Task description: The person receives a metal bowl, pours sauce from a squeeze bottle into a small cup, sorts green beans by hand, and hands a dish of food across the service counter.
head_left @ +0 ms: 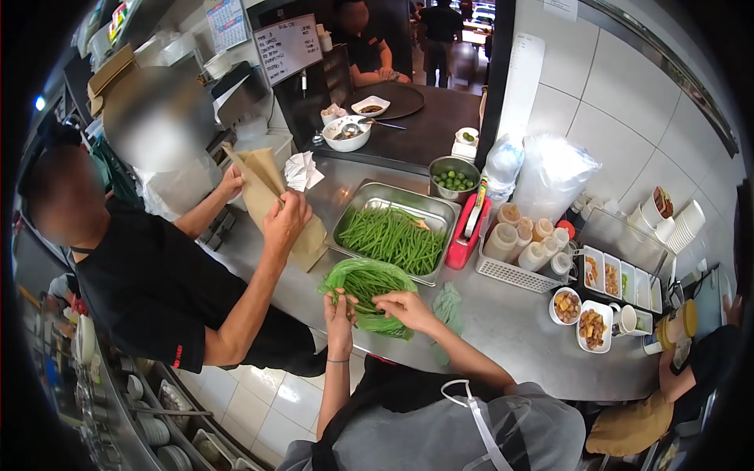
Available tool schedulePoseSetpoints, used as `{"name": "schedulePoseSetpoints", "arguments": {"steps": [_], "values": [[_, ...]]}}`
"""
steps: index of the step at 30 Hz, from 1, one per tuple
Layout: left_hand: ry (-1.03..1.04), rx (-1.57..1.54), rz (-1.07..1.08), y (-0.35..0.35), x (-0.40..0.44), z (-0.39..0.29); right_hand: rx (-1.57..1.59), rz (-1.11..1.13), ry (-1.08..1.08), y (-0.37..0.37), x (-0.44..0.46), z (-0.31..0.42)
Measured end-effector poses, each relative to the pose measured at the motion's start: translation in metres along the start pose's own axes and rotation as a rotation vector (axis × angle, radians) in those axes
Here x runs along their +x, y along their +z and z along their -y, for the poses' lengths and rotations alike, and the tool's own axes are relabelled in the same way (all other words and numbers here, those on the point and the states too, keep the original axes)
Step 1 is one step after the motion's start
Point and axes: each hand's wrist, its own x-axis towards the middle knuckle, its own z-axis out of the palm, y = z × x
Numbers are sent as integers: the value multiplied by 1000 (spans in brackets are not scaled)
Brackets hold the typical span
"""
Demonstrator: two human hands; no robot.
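Observation:
A green plastic bag (400,328) full of green beans (367,284) sits at the counter's front edge, its mouth spread wide. My left hand (339,320) is at the bag's left side, fingers closed on a green bean. From the right, my right hand (404,309) reaches over the bag with thumb and fingers pinched at a green bean; its tip is partly hidden. Just behind the bag, a steel tray (445,216) holds a heap of more green beans. A crumpled green plastic piece (447,308) lies right of my right hand.
At left, a co-worker (169,275) grips a brown paper bag (271,192). A red tape dispenser (468,229) and a steel pot (433,182) of green citrus stand beside the tray. Farther right are a basket (514,274) of squeeze bottles, two food bowls (580,339) and another person's arm (677,380).

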Motion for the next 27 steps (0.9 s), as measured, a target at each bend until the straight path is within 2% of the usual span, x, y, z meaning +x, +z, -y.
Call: {"name": "schedulePoseSetpoints", "arguments": {"steps": [4,7,9,10,12,13,14,15,16,17,18,20,21,22,24,27], "values": [[11,-22,5,16,-6,-1,17,31,59,-2,0,-3],[-16,-123,-37,19,-15,2,-88,-14,37,0,-3,-2],[-40,-475,14,19,-18,12,99,-286,-40,-1,-7,6],[-42,-471,10,14,-17,16,104,-285,-37,-2,-10,23],[-192,-874,4,-5,-7,22,78,-612,-410,-9,-15,62],[-179,-944,18,-16,-6,22,22,-680,-480,-12,-17,76],[-153,-956,36,-31,-2,26,24,-681,-475,-12,-12,75],[-156,-965,96,-41,-3,24,-141,-594,-525,-11,-4,70],[-162,-974,154,-51,-5,23,-306,-503,-568,-9,3,59],[-203,-979,180,-60,-7,25,-553,-229,-539,-11,17,24],[-202,-982,181,-62,-14,29,-557,-227,-540,-9,17,1],[-292,-692,14,-68,-16,25,-916,-47,-226,5,23,-22],[-288,-604,50,-68,-18,22,-866,-55,-123,7,27,-15],[-289,-604,41,-67,-19,25,-862,-48,-120,10,34,-19],[-278,-380,-128,-43,-31,14,-985,-113,-102,16,46,-44],[-199,-272,-26,-36,-24,14,-1009,-148,-112,15,53,-48]]}}
